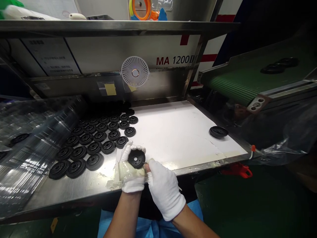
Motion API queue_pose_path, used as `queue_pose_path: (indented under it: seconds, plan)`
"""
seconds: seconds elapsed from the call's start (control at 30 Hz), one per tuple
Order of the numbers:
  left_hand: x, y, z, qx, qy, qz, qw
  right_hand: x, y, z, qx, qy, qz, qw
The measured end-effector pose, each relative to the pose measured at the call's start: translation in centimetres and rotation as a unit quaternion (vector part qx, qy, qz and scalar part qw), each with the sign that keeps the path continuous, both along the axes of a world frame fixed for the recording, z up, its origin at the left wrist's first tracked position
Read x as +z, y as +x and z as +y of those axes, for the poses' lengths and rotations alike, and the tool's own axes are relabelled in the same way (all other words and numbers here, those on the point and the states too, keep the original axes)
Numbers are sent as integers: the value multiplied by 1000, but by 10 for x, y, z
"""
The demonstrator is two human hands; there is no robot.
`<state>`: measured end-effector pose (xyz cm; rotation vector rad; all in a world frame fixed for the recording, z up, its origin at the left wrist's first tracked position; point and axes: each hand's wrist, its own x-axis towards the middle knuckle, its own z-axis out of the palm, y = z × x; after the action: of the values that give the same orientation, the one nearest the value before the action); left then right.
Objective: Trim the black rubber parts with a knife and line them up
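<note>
One steel bench, a white sheet on it: rows of black ribbed discs at left, far rows lost in shadow. Left hand, gloved, cups one disc above the sheet's near edge; gloved right hand pinches its rim — fingertips partly hidden.
</note>
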<state>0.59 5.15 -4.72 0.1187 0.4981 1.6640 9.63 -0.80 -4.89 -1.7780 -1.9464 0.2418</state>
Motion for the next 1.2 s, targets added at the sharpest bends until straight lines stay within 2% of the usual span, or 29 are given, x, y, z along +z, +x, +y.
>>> queue_pose_path:
  seconds: [0.2,0.3,0.4,0.53,0.7,0.9,1.03,1.2]
  plan:
    - [-1,0,1,4,0,23,1000,-3,-6,-4,13,11,-3,1000]
    - [2,-4,-2,-68,-16,45,997,-4,-1,-1,19,19,1,1000]
    - [4,-7,-3,-126,-15,19,992,-4,4,1,10,20,5,1000]
    - [2,-6,2,-84,-41,-28,995,-6,1,0,1,19,-1,1000]
    - [3,-3,4,-40,-51,-22,998,-5,-7,-5,23,21,-1,1000]
    - [5,-8,-6,-149,-13,7,989,-5,4,-1,23,37,14,999]
    - [4,-5,-1,-99,-26,-33,994,-6,6,0,-3,24,2,1000]
    - [4,0,4,-51,-46,-49,996,-6,-4,-4,13,28,8,1000]
